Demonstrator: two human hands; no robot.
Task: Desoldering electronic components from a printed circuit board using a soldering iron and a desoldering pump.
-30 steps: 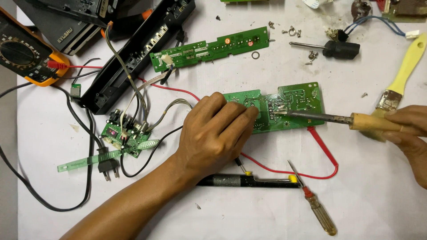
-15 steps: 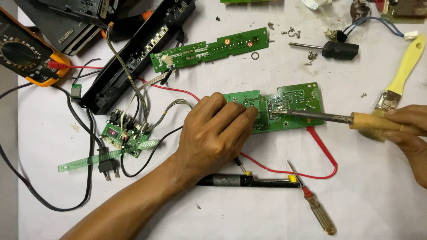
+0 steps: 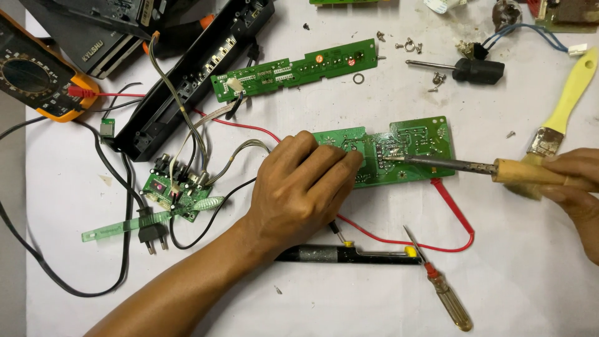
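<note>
In the head view, the left hand (image 3: 306,187) is pressing down flat on the left part of a green circuit board (image 3: 412,146), fingers spread and closing on nothing, pinning the board to the white table (image 3: 312,299). The board is lying copper side up in the middle of the table. The right hand (image 3: 577,187) is coming in from the right edge, wrapped tightly around the wooden handle of a soldering iron (image 3: 462,165); the iron's metal tip is touching the board near its centre. A yellow-handled brush (image 3: 561,115) is lying just behind that hand. A red wire (image 3: 455,212) is looping below the board, near a black desoldering pump (image 3: 349,254) and a small amber-handled screwdriver (image 3: 440,287). Further up, a second, long green board (image 3: 293,68) is resting beside a black casing (image 3: 187,81), and an orange multimeter (image 3: 37,75) is sitting at the far left
</note>
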